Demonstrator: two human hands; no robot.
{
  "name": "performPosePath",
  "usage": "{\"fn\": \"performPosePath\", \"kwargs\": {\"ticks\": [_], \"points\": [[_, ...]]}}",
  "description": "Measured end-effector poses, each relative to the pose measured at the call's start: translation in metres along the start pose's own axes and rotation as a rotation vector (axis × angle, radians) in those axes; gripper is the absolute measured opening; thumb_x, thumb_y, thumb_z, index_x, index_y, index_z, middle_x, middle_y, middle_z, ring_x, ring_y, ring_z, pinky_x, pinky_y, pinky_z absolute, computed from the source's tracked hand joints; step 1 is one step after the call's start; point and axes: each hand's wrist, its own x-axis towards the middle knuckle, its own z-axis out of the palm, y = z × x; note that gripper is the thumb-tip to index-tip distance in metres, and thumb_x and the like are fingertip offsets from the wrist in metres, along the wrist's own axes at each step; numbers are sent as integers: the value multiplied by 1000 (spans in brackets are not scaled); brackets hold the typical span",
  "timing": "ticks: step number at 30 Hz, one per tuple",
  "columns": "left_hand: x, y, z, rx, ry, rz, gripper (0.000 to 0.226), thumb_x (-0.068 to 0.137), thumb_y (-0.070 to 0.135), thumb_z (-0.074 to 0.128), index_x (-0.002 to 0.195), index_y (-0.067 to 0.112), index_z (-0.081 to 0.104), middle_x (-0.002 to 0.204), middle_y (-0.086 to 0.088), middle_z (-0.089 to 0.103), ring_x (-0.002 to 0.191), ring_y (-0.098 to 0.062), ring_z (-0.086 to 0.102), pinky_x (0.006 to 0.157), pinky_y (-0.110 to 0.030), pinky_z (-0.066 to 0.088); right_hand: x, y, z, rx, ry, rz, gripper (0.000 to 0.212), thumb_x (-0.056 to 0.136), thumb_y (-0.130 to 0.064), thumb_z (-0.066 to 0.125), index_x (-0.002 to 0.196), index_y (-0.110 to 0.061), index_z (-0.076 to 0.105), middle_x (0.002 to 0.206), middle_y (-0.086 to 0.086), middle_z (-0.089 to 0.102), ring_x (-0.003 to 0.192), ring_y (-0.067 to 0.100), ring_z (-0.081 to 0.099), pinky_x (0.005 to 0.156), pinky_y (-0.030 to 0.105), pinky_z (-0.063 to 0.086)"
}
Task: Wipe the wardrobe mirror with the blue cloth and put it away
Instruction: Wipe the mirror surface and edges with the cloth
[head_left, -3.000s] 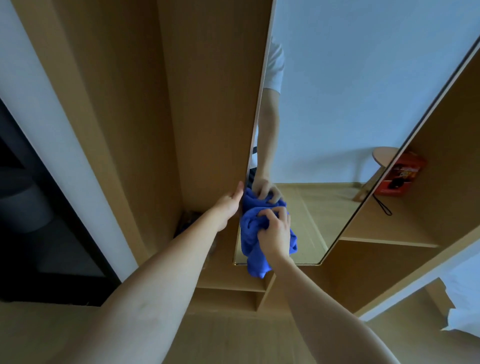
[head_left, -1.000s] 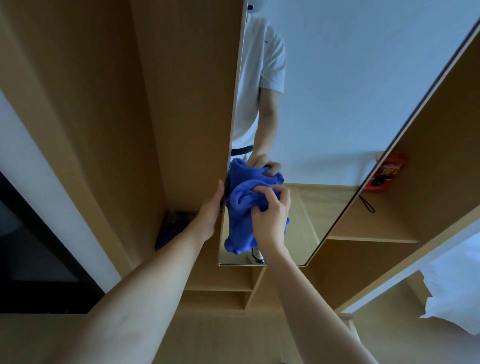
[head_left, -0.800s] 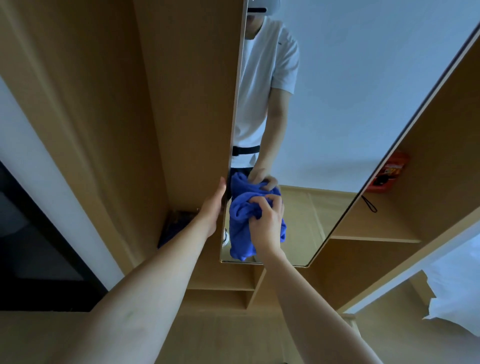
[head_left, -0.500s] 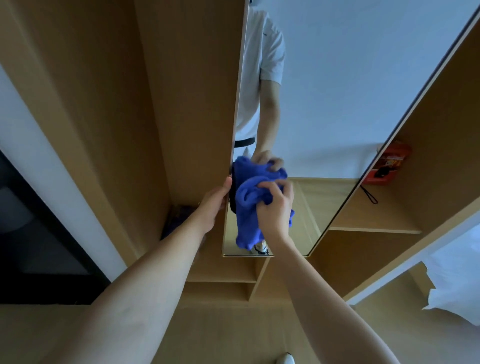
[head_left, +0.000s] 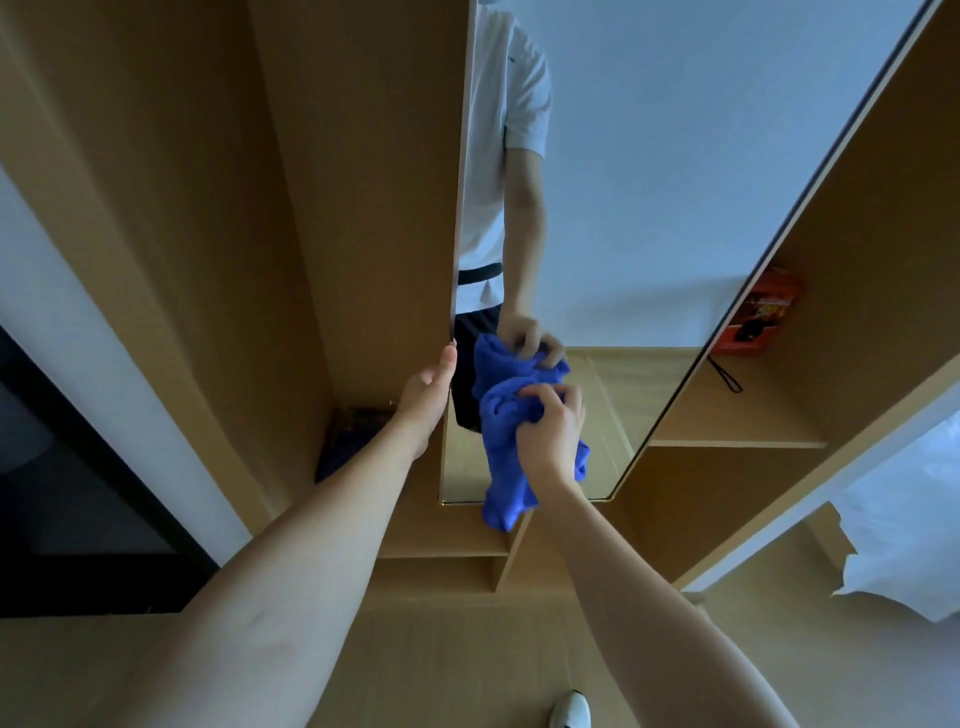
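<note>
head | R hand (head_left: 550, 434) fingers grip blue cloth (head_left: 506, 441) on mirror (head_left: 675, 208) | L hand (head_left: 427, 395) fingers straight, on mirror edge

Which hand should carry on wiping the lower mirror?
Right. The right hand already grips the bunched blue cloth against the mirror near its bottom edge, while the left hand rests on the mirror's left edge, apparently steadying it.
</note>
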Motion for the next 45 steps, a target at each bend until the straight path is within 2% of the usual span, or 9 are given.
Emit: {"fn": "performPosePath", "kwargs": {"ticks": [6,12,16,19,24,30,37,41,45], "points": [[4,-2,11,21,113,74,62,94,67,37,129,21,58,115,4,63,113,-18,58,98,-31,42,27,-44,-20,83,223,-208,45,74,10,55,101,-24,64,110,-10,42,108,16,44,86,21,42],[1,1,18,69,171,114,61,101,57,31,138,15,53,124,-2,62,99,-10,59,75,-9,38,12,27,0,-216,-8,-156,44,74,12,52,101,-22,63,111,-8,44,109,23,41,74,25,38],[-3,2,22,46,159,160,60,99,60,29,145,26,44,150,4,44,137,-16,41,101,-19,29,4,38,-4,-148,-23,-98,41,76,12,51,97,-20,67,105,-10,45,108,26,45,77,25,39],[3,-5,25,56,154,179,75,87,80,25,142,33,50,144,7,52,135,-13,45,115,-33,31,16,-6,-13,-39,136,-280,44,72,13,54,99,-19,69,114,-3,50,109,24,44,81,29,43],[8,-5,31,15,157,154,69,94,71,23,139,28,54,134,8,60,123,-4,53,103,-23,39,43,-32,-25,-140,320,-344,46,74,4,58,113,-20,65,137,6,43,110,33,41,93,40,41],[5,4,39,-8,220,104,69,95,71,18,146,31,41,151,3,42,140,-18,37,117,-39,27,17,42,-2,-170,27,-98,54,77,2,57,123,-24,47,144,1,28,118,27,36,79,46,51],[14,-9,38,-58,155,91,76,83,85,26,132,37,58,133,5,62,126,-17,56,110,-46,39,29,15,-20,346,211,-131,45,78,6,61,114,-20,55,129,2,41,116,18,47,95,26,44],[18,-6,40,-85,160,78,80,84,84,24,127,29,64,124,1,68,119,-18,62,106,-48,45,52,6,-20,274,284,-204,40,84,-13,68,121,-15,55,133,9,41,122,25,45,99,25,39],[19,8,43,-69,254,-24,87,83,85,21,149,30,37,151,-1,42,139,-23,40,115,-48,32,39,48,6,105,172,-156,43,83,-9,67,123,-15,52,137,12,38,122,31,44,99,43,46]]}}
